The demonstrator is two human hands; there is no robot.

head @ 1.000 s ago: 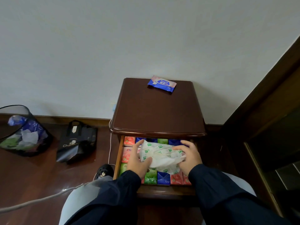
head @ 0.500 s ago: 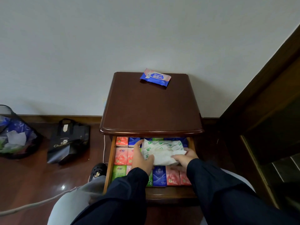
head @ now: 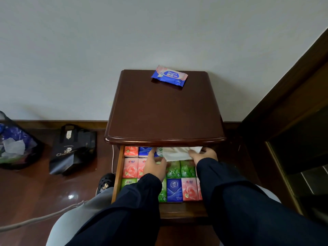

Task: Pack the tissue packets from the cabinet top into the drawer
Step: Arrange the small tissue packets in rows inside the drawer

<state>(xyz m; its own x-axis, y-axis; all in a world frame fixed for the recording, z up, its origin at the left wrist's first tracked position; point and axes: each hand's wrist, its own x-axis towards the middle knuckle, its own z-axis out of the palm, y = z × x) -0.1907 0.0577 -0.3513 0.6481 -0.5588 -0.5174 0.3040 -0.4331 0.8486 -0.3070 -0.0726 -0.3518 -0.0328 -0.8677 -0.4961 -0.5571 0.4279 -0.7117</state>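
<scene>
A large white tissue pack (head: 175,153) lies at the back of the open drawer (head: 117,174), half under the cabinet top (head: 165,112). My left hand (head: 154,167) holds its left end and my right hand (head: 202,155) holds its right end. Under it the drawer is filled with several small pink, green and blue tissue packets (head: 174,189). One blue and pink packet (head: 169,76) rests at the far edge of the cabinet top.
A black paper bag (head: 72,150) and a bin with a dark liner (head: 16,148) stand on the wooden floor to the left. A grey cable (head: 35,219) crosses the floor. Dark wooden furniture (head: 292,121) rises on the right.
Both hands have pushed the white pack from the middle of the drawer to its back, partly under the cabinet top. The small packets in front now show.
</scene>
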